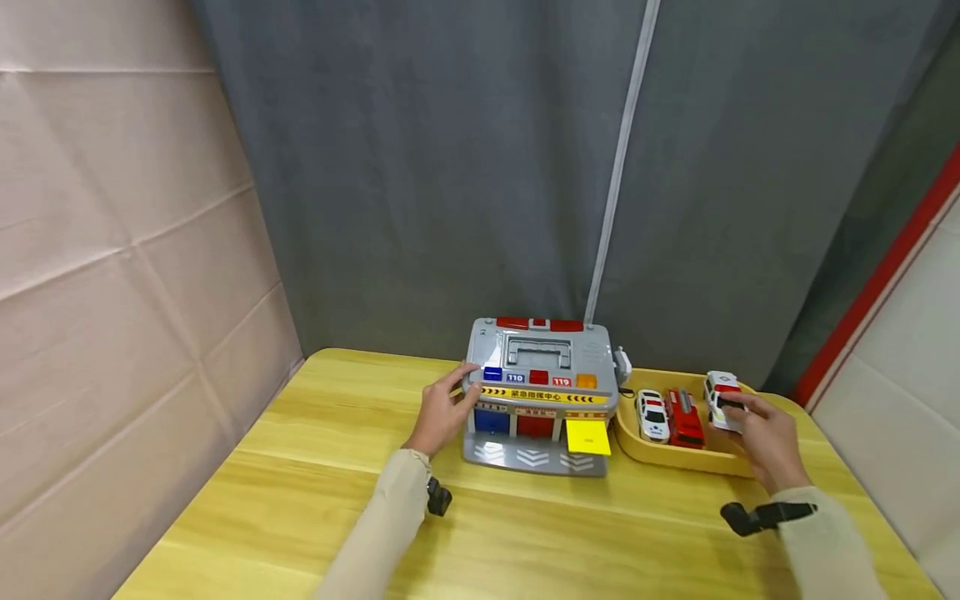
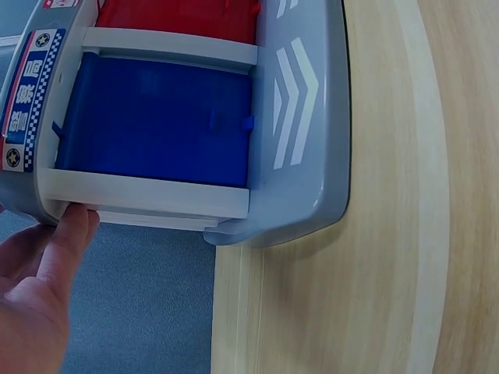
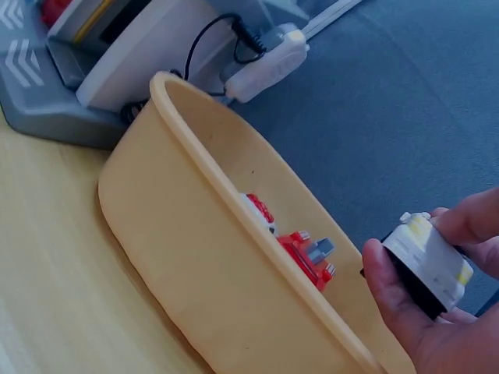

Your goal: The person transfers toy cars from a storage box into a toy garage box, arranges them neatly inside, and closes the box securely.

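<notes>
My right hand [image 1: 772, 446] holds a white toy ambulance [image 1: 722, 398] with red markings between thumb and fingers. In the right wrist view the ambulance [image 3: 429, 261] is tilted above the rim of a yellow bin [image 3: 234, 195]. My left hand [image 1: 442, 412] touches the left side of a grey toy emergency station [image 1: 573, 358], its fingertips against the front corner post in the left wrist view. Blue [image 2: 156, 121] and red [image 2: 183, 17] garage doors are down, while a yellow door [image 1: 588, 437] sticks out at the right bay.
Inside the bin lie a white toy police car [image 1: 652, 417] and a red toy fire truck [image 1: 686, 419]. A white handset-like piece [image 3: 269, 66] with a black cord hangs on the station's right side. Grey curtain [image 1: 450, 167] stands behind the wooden table [image 1: 315, 450].
</notes>
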Demonstrator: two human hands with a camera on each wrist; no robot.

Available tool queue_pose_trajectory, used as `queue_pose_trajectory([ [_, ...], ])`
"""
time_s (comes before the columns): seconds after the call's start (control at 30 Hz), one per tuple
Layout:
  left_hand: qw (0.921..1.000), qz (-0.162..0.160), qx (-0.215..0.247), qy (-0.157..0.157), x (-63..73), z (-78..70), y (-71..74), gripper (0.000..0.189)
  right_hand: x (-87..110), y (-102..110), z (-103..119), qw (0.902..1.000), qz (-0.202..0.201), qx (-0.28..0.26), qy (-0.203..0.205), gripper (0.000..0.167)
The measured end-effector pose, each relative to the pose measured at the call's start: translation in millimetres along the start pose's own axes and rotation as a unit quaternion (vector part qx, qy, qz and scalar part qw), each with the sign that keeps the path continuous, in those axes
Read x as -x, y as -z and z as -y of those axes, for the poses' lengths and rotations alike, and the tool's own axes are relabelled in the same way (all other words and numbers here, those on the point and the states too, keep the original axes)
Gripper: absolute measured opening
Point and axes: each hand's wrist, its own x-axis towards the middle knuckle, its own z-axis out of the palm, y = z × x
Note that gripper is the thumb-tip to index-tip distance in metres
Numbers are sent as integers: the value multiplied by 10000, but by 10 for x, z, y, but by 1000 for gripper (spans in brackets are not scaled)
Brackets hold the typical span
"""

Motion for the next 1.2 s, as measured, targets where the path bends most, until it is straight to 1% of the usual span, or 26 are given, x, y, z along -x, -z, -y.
queue_pose_trajectory([
  [0.07,10000,-9,-14,22,2,7,2,34,40,-4,-2,9997,-73,-219,-27,29],
  [0.2,10000,18,-11,58,11,29,0,35,142,-31,-9,9988,-149,-474,-39,31],
  [0.3,10000,2,6,65,18,38,10,35,238,-99,-18,9979,-104,-624,-107,31],
  [0.5,10000,-28,10,77,24,61,40,35,445,-300,-75,9975,12,-645,-283,32],
  [0.67,10000,-7,14,48,17,73,40,35,603,-424,-122,9966,318,-751,-133,34],
  [0.77,10000,-29,-22,65,15,73,35,35,712,-496,-155,9940,622,-898,-61,33],
  [0.83,9999,-55,-45,73,16,67,33,34,789,-549,-170,9918,792,-995,-150,32],
  [0.9,9999,-69,-68,86,7,54,29,33,859,-602,-177,9889,937,-1104,-326,32],
  [0.97,9999,-56,-72,41,-2,35,25,33,920,-654,-182,9884,982,-1030,-529,32],
  [1.07,9999,-29,-94,-54,-12,12,21,33,996,-734,-201,9894,946,-807,-750,35],
  [1.13,9999,-45,-99,-48,-13,1,13,33,1042,-774,-221,9900,945,-690,-789,36],
  [1.2,9999,-63,-86,-15,-15,-8,-6,32,1080,-797,-242,9906,940,-698,-704,37],
])
